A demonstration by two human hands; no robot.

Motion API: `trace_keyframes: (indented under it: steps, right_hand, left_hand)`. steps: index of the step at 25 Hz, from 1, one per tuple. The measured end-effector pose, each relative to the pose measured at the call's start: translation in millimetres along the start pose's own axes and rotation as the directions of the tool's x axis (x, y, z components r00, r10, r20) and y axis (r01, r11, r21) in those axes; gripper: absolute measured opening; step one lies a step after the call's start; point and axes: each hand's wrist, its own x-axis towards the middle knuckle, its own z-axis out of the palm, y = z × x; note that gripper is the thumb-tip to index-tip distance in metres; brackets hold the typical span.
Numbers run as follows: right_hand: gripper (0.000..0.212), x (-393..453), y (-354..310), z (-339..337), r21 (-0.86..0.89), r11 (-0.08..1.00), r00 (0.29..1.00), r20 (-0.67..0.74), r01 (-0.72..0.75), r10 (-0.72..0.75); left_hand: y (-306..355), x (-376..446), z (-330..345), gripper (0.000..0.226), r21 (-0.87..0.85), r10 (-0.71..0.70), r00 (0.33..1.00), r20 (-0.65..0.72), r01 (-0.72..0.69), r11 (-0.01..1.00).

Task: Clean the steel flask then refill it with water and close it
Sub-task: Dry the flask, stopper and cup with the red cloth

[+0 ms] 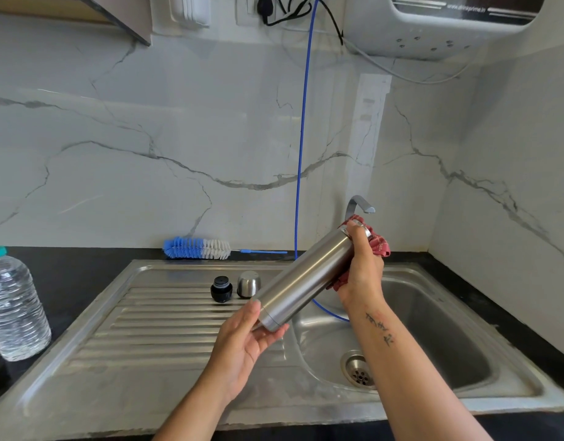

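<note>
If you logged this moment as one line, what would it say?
stage: drying | left hand: holds base of tilted steel flask | right hand: presses red cloth at its neck | black stopper, steel cap: off, on drainboard

Drainboard [153, 332] front open; black stopper [221, 289], steel cap [249, 283] crowd rear; basin [449, 338] free under faucet [360, 205].

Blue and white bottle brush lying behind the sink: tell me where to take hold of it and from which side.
Grip the blue and white bottle brush by its thin blue handle, which points right along the black countertop at the marble wall's foot. Come from above and in front: the wall blocks the back, and the bristle head is soft and bulky. The right hand is nearer, but holds a red cloth.
</note>
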Motion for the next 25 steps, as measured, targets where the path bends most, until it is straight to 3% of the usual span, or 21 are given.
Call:
trace_keyframes:
  steps: [2, 4, 7, 9, 11, 14, 16, 18, 20, 25]
  right_hand:
    - [0.045, -1.0, -0.4, 1.1, -0.008, 1.0, 1.0, 0.013, -0.028, 0.028]
    - [0.048, -1.4, -1.1, 0.6, -0.01, 0.999, 0.999, 0.014, -0.035, 0.035]
    - [0.042, -2.3, -2.0, -1.3, -0.012, 1.0, 1.0, -0.016, -0.015, 0.015]
    - [0.037, -4.0, -2.4, -2.9, -0.002, 1.0, 1.0, -0.021, -0.011, 0.011]
    - [0.036, -5.2, -2.9, -2.0, 0.007, 1.0, 1.0, -0.029, -0.008, 0.008]
    - [0.04, -8.5, -4.6, 2.1, 0.026, 0.999, 0.999, -0.036, -0.021, 0.022]
    - [0.032, -9.8, -4.3, 3.3, 0.065, 0.998, 0.999, -0.043, -0.019, 0.022]
    - [0.03, -13.1, -2.3, 3.4, 0.071, 0.997, 0.999, -0.048, -0.017, 0.021]
    - [0.035, -12.9, 1.0, 3.1, 0.045, 0.999, 0.998, -0.057, -0.019, 0.022]
    - [0.042, -14.7, 3.3, 6.6, -0.022, 0.996, 0.995, -0.051, -0.091, 0.09]
  left_hand:
    - [-0.7, -0.7, -4.3, 0.093, 0.171, 0.127, 0.992, -0.011, -0.123, 0.978]
    - [-3.6, 0.3, -6.5, 0.092, 0.251, 0.172, 0.985, -0.026, -0.16, 0.955]
    - [0.0, 0.6, -3.2, 0.076, -0.04, -0.002, 1.0, 0.007, 0.002, 0.999]
    - [2.6, -0.7, 0.5, 0.055, -0.091, -0.077, 0.997, 0.004, 0.077, 0.993]
    - [-0.2, -2.4, 2.0, 0.046, 0.057, 0.022, 1.0, -0.003, -0.022, 0.998]
    - [-6.8, -3.5, -0.8, 0.081, 0.262, 0.196, 0.98, -0.021, -0.184, 0.947]
    - [-4.9, -3.0, 0.8, 0.087, 0.158, 0.134, 0.99, -0.034, -0.127, 0.979]
    - [-1.0, -3.0, 2.3, 0.079, -0.049, -0.01, 1.0, -0.011, 0.01, 0.999]
    - [0.6, -3.1, 3.1, 0.071, -0.113, -0.053, 0.999, -0.009, 0.051, 0.992]
    - [-7.9, -1.4, 4.3, 0.074, 0.112, 0.193, 0.981, -0.027, -0.189, 0.975]
